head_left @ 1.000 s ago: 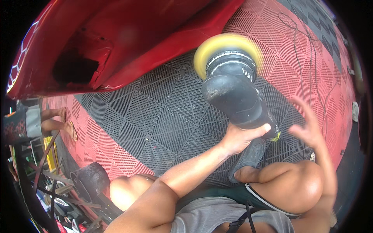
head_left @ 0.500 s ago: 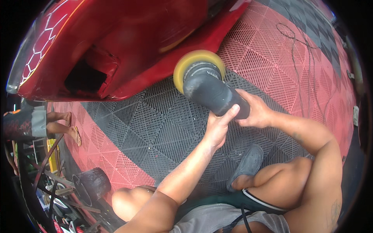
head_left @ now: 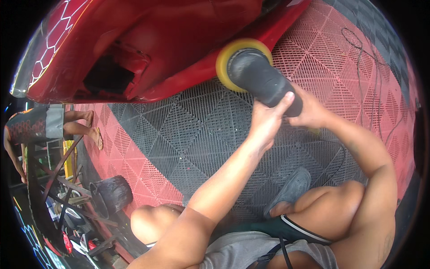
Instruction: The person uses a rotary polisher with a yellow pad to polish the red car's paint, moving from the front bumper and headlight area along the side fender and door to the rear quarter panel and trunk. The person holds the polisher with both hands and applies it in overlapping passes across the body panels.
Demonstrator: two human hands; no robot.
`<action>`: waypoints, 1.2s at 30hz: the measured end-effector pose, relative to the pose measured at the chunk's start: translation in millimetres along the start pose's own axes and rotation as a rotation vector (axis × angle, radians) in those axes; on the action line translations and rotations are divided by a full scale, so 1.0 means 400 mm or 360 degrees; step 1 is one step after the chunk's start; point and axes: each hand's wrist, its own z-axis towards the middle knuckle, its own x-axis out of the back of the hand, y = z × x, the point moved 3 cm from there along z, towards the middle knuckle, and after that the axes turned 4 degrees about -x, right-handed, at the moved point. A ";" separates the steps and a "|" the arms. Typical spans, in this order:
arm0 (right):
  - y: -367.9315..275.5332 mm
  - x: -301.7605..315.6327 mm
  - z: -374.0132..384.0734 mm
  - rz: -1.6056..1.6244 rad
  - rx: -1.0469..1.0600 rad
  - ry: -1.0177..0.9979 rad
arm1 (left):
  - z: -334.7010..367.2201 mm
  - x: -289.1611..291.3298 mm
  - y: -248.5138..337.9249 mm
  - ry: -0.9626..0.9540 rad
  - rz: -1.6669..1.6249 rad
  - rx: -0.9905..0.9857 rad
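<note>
A black polisher [head_left: 264,76] with a round yellow foam pad [head_left: 224,74] is held out in front of me in both hands. My left hand [head_left: 268,117] is closed round the near end of its body, thumb on top. On the other side of the same end, my right hand [head_left: 309,107] wraps the grip, its fingers partly hidden. The pad's edge overlaps the lower edge of a glossy red vehicle body panel [head_left: 197,76]; whether they touch, I cannot tell. Left of the pad, the panel has a dark rectangular opening [head_left: 107,76].
Red and dark grey slotted floor tiles [head_left: 156,130] lie below. A thin cord [head_left: 376,89] loops over them at the right. A black bucket [head_left: 112,195] stands at the lower left beside a metal frame [head_left: 62,179]. Farther left, another person [head_left: 40,125] bends over.
Both hands and the polisher have shifted up and to the right, along the red panel's lower edge. The view has moved a little, and more of the other person shows.
</note>
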 end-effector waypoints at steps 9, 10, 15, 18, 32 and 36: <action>-0.163 -0.106 0.023 -0.0188 -0.0134 -0.0152 | -0.095 0.152 0.052 0.0016 -0.0209 0.0081; -0.169 -0.116 0.030 -0.0219 -0.0135 -0.0159 | -0.101 0.164 0.060 0.0028 -0.0215 0.0073; -0.165 -0.099 0.011 -0.0174 -0.0185 -0.0067 | -0.077 0.150 0.061 -0.0142 -0.0165 0.0044; -0.133 -0.059 -0.022 -0.0173 -0.0193 0.0069 | -0.043 0.094 0.046 -0.0182 -0.0235 0.0051; -0.182 -0.136 0.027 -0.0320 -0.0113 -0.0105 | -0.098 0.173 0.051 0.0101 -0.0362 0.0090; -0.254 -0.203 0.070 -0.0366 -0.0078 -0.0211 | -0.131 0.259 0.098 0.0195 -0.0365 0.0015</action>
